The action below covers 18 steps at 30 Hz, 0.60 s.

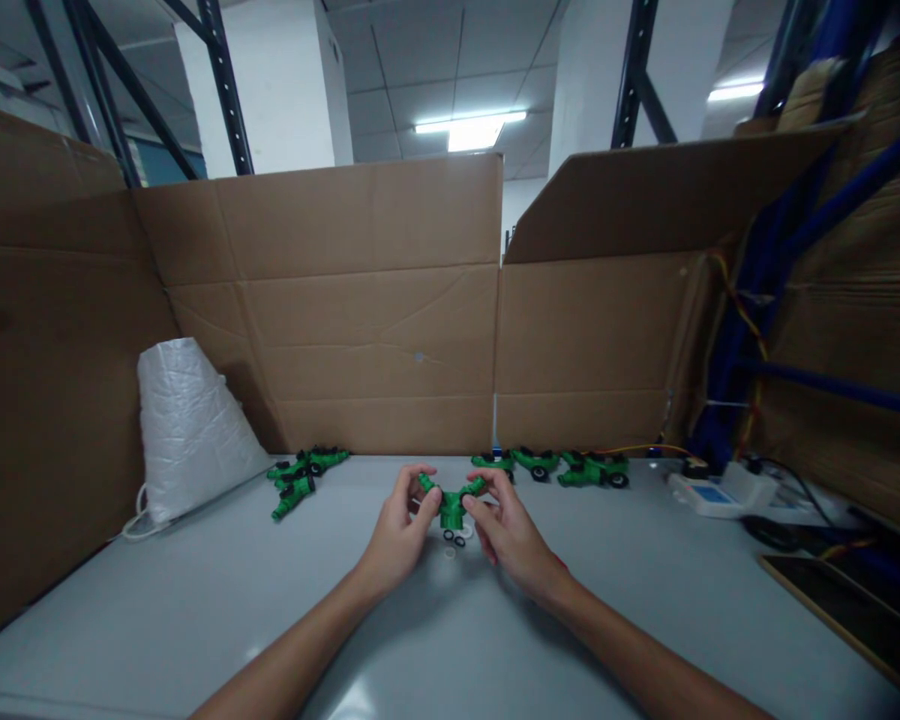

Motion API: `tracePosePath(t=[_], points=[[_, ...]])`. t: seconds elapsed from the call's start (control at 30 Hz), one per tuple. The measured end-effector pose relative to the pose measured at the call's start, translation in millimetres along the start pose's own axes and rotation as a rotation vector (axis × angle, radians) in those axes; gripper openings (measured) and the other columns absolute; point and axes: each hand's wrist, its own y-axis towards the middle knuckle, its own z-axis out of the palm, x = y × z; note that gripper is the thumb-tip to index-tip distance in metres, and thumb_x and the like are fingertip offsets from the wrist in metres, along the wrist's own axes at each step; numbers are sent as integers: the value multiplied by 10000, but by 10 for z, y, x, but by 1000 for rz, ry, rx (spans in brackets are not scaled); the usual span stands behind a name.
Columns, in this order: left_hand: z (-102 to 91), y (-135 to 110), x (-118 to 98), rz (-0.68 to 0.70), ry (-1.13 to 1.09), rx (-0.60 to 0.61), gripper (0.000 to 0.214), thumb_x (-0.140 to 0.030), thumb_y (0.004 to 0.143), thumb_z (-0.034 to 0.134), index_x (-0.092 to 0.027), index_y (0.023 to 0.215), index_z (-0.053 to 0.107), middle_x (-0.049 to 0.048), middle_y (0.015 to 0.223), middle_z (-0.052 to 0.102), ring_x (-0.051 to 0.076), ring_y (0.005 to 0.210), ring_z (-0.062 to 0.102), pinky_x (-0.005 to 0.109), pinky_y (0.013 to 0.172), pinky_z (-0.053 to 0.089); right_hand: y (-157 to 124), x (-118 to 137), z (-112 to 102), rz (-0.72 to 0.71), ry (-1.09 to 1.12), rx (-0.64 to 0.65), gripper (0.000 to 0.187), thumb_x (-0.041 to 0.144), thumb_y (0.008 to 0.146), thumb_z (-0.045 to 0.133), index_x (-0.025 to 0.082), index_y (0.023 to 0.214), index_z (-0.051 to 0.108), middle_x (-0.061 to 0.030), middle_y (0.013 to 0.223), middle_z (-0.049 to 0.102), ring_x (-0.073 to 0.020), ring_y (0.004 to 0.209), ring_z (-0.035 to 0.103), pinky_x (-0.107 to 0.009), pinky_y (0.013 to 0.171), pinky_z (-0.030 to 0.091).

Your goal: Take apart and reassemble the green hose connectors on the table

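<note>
A green Y-shaped fitting is held between both hands at the middle of the table, its two branches pointing up and outward. My left hand pinches the left branch between thumb and fingers. On the other branch, my right hand has its thumb and fingertips closed. Small black rings lie just below the fitting's body. Next to them are pale rings, partly hard to make out against the tabletop.
Green and black parts lie at the back left, and several more at the back right. A white wrapped bundle stands at left. Cardboard walls surround the table. A power strip with cables sits at right.
</note>
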Motion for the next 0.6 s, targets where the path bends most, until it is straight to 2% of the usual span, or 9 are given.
tracePosePath(t=[0.27,0.6], points=[[13,-4,0,8,13,-3,407,-500,1041,555,-208,1322,524,-2,906,560,170,836,579,297,784,457,8,-31,-20,-41,-47,-24,431,565,957,635,284,1257,507,-13,996,605,-117,591,533,-225,455,368],[3,-9,-26,5,10,-1,421,-512,1034,560,-194,1309,523,-2,889,545,172,822,566,303,780,450,15,-1,17,-3,18,-18,403,579,985,587,279,1230,473,33,953,536,-64,480,453,-200,378,335]])
